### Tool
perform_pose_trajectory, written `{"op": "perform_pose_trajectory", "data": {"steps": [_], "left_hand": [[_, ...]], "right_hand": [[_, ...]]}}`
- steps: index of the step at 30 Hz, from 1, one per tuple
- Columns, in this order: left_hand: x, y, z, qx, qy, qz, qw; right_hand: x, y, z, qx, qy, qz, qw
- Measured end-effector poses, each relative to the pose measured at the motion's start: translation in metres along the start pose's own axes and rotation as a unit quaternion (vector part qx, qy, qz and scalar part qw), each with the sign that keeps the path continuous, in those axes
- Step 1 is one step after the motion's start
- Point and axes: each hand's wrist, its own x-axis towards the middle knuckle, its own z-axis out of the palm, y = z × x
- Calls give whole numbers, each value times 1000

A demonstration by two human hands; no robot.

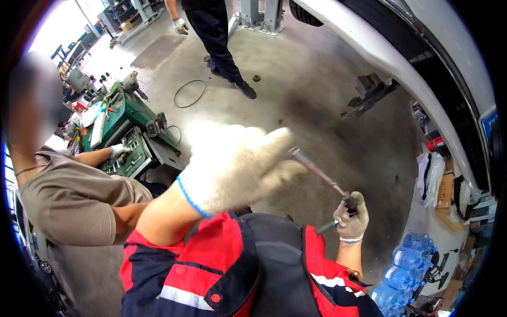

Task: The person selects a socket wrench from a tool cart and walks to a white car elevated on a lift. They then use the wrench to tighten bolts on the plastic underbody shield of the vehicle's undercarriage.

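My left hand (237, 169), in a cream work glove with a blue cuff, is raised at the centre, slightly blurred, fingers stretched out and apart beside the upper end of a long metal wrench-like tool (317, 170). My right hand (353, 221), also gloved, grips that tool at its lower, dark end, at lower right. A green-handled tool (326, 227) sticks out leftward from the same hand; I cannot tell whether they are separate pieces.
A co-worker (74, 201) at left reaches into a drawer of a green tool cart (138, 161). Another person (211, 42) stands ahead near grey lift posts (256, 16). A white vehicle (369, 47) overhangs at upper right. Blue water bottles (401, 264) line the lower right. A cable loop (190, 100) lies on the floor.
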Motion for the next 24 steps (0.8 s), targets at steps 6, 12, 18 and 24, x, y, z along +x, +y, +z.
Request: {"op": "perform_pose_trajectory", "data": {"steps": [6, 12, 18, 24], "left_hand": [[-2, 11, -58, 23, 91, 174, 980], [-2, -7, -64, 41, 116, 226, 966], [27, -9, -68, 44, 59, 232, 970], [50, -1, -83, 89, -9, 217, 972]], "right_hand": [[34, -8, -1, 2, 18, -37, 999], [76, 19, 24, 3, 22, -14, 1000], [97, 21, 27, 12, 38, 5, 999], [122, -5, 14, -15, 30, 47, 998]]}}
